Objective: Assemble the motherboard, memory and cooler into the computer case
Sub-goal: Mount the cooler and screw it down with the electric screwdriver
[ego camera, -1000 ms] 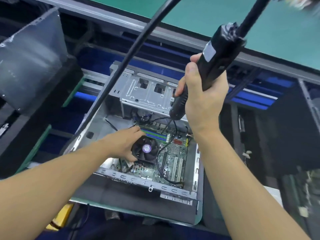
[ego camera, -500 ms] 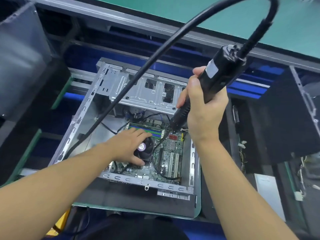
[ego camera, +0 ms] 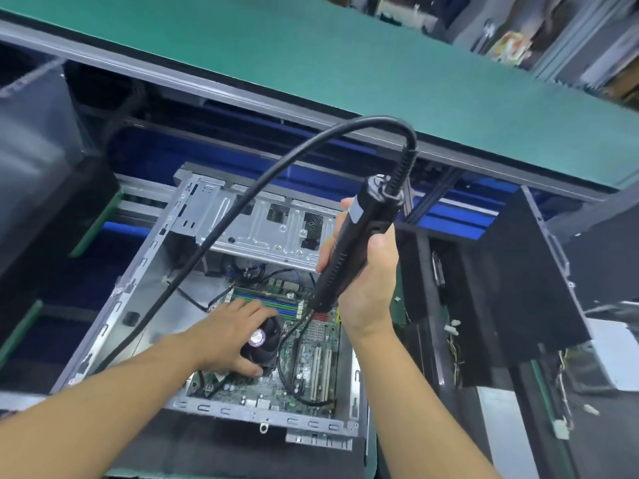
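An open grey computer case (ego camera: 138, 292) lies on its side below me. The green motherboard (ego camera: 311, 361) sits inside it, with memory sticks (ego camera: 276, 304) in blue and green slots near its far edge. My left hand (ego camera: 228, 337) rests on the black cooler fan (ego camera: 268, 338), fingers spread over its left side and thumb at its near edge. My right hand (ego camera: 366, 281) grips a black electric screwdriver (ego camera: 349, 243) held upright, its tip down over the board just right of the memory slots. Its thick black cable (ego camera: 242, 216) arcs over the case to the left.
A green-topped bench (ego camera: 345, 70) runs across the back. Black case panels stand at the left (ego camera: 38, 160) and right (ego camera: 518, 288). Loose wires with white connectors (ego camera: 560, 430) hang at the right. A thin black fan wire (ego camera: 287, 375) loops over the board.
My right hand has lowered the screwdriver toward the board and its cable now arcs lower. My left hand stays on the cooler. The view has tilted up.
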